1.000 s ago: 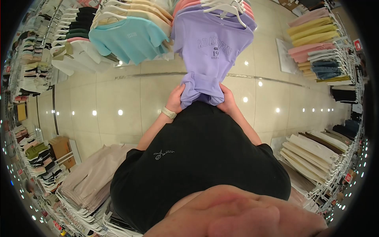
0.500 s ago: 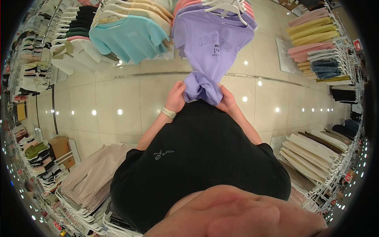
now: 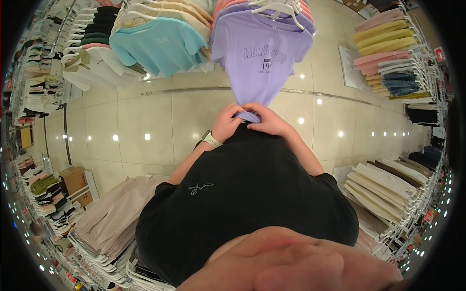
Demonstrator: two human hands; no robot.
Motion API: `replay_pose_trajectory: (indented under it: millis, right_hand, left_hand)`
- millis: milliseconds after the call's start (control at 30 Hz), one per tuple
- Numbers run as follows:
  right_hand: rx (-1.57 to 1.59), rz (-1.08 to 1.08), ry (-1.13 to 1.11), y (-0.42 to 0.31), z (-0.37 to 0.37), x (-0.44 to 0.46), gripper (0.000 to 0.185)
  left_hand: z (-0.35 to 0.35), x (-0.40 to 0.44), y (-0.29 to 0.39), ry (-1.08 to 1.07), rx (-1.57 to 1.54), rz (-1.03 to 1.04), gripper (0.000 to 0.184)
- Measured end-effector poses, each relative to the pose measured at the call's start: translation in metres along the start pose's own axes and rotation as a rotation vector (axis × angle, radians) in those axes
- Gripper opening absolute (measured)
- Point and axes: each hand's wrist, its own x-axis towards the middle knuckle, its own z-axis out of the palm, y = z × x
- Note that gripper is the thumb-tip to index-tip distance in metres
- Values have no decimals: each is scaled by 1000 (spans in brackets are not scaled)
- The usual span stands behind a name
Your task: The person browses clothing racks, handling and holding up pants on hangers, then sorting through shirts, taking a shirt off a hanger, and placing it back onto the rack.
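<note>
At the top centre of your frame, a white hanger [image 3: 295,18] carries the purple shirt [image 3: 264,56]. To its left you see an aqua shirt [image 3: 160,46] hung the same way. Low on your left, a row of hangers [image 3: 98,262] bears beige garments [image 3: 114,213]. Across the middle you have tiled floor [image 3: 131,160], dotted with reflected lights [image 3: 147,137].

We see a lavender T-shirt [image 3: 259,53] with dark lettering [image 3: 266,66], a turquoise T-shirt [image 3: 161,47], and our black top [image 3: 252,179] with white script [image 3: 198,188].
</note>
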Motion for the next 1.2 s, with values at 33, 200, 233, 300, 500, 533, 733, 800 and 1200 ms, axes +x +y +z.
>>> replay_pose_trajectory:
  millis: [33, 200, 233, 300, 500, 533, 733, 800, 1200]
  right_hand:
    - [-139, -42, 47, -3, -1, -1, 50]
    - [-475, 83, 615, 26, -12, -3, 32]
    - [-534, 55, 737, 52, -19, -5, 28]
    - [-109, 228, 757, 104, -40, -9, 24]
    - [174, 273, 556, 122, -59, -28, 16]
    - [217, 300, 548, 82, -56, -25, 16]
    - [-276, 134, 170, 47, -59, -28, 19]
    - [-523, 186, 281, 79, -65, -30, 16]
    - [73, 188, 160, 60, -21, 21, 36]
  left_hand:
    - [1, -1, 1, 28, -17, -20, 12]
    - [6, -8, -5, 118, -166, -135, 8]
    - [8, -9, -13, 178, -237, -140, 9]
    - [3, -9, -24, 203, -293, -162, 9]
    - [3, -6, -20, 311, -361, -163, 10]
    - [4, -4, -23, 359, -372, -158, 10]
    - [-13, 5, -27, 492, -429, -164, 15]
    - [-23, 14, -11, 583, -325, -143, 16]
    - [-46, 44, 47, 343, -452, -119, 12]
